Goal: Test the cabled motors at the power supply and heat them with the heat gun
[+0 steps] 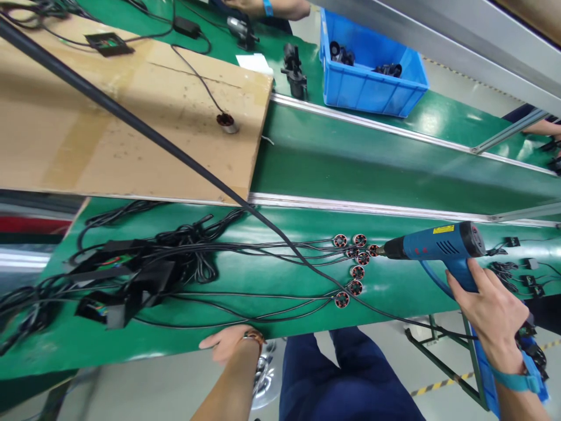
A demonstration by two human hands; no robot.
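Head view. My right hand (491,318) was wrapped around the grip of the blue heat gun (438,242), fingers fully closed on it, at the right of the green bench (394,292). The gun sat level, its nozzle pointing left, just beside a cluster of small round motors (357,257) at mid-bench. Their black leads (263,248) ran left to a tangle of black boxes (131,275). My left hand (228,342) rested on the near bench edge, fingers loosely extended, holding nothing. Far side: cardboard sheet (87,128), blue bin (372,88).
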